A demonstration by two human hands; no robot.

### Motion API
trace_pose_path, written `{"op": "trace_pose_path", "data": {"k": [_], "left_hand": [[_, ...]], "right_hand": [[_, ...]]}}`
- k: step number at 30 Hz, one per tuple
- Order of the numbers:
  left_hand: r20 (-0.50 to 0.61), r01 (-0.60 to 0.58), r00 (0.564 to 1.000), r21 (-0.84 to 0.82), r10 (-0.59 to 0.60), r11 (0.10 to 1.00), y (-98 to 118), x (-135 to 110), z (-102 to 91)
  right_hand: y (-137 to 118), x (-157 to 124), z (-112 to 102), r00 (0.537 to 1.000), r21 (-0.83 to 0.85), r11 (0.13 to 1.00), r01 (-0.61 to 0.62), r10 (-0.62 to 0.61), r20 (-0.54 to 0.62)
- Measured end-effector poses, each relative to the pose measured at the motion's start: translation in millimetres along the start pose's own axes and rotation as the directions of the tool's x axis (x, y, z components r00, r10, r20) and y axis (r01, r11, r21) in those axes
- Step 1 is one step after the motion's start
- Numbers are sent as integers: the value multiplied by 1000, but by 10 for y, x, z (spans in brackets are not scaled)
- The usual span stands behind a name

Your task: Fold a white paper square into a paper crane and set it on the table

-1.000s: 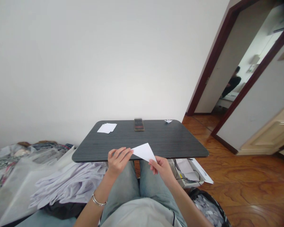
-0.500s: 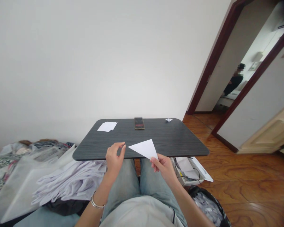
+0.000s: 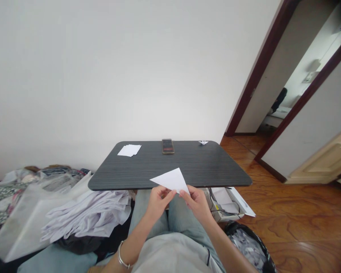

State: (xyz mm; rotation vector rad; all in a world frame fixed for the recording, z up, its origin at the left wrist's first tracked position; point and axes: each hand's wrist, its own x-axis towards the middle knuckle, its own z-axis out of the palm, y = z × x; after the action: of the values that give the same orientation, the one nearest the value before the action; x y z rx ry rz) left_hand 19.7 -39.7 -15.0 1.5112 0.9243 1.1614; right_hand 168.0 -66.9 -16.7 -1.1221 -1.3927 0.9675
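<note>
A white sheet of paper folded into a triangle (image 3: 172,179) is held just over the front edge of the dark table (image 3: 142,167). My left hand (image 3: 158,199) pinches its lower edge between thumb and fingers. On the other side my right hand (image 3: 197,201) grips the lower right corner, thumb on top. Both thumbs nearly meet along the near edge, and the long point of the triangle aims left. At the table's back left lies a stack of white paper squares (image 3: 129,150). A small folded paper crane (image 3: 203,143) sits at the back right.
A phone (image 3: 168,146) rests at the table's back middle, near the wall. White cloth (image 3: 88,218) is heaped on the left. Right of my legs are a box with cables (image 3: 226,206) and a black-lined bin of scraps (image 3: 248,246). Beyond the doorway, a person is partly visible.
My left hand has moved right and down from beside the paper and now grips its lower edge. The right hand keeps its hold. The person in the doorway shows less.
</note>
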Motion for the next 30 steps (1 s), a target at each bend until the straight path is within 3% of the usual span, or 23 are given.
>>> {"op": "trace_pose_path", "data": {"k": [11, 18, 23, 26, 30], "left_hand": [[-119, 98, 988, -39, -102, 994, 118, 55, -308], [-184, -11, 983, 0, 11, 1000, 237, 116, -534], [-249, -20, 968, 1, 20, 1000, 222, 131, -672], [-184, 25, 982, -67, -37, 997, 228, 121, -633], [45, 127, 991, -93, -123, 988, 222, 105, -441]], "right_hand": [[22, 0, -3, 1000, 6, 1000, -21, 21, -5], [11, 5, -13, 999, 5, 1000, -30, 30, -15], [13, 15, -36, 999, 15, 999, -31, 31, -16], [20, 25, -35, 1000, 20, 999, -29, 29, -3], [19, 25, -10, 999, 29, 999, -34, 33, 14]]}}
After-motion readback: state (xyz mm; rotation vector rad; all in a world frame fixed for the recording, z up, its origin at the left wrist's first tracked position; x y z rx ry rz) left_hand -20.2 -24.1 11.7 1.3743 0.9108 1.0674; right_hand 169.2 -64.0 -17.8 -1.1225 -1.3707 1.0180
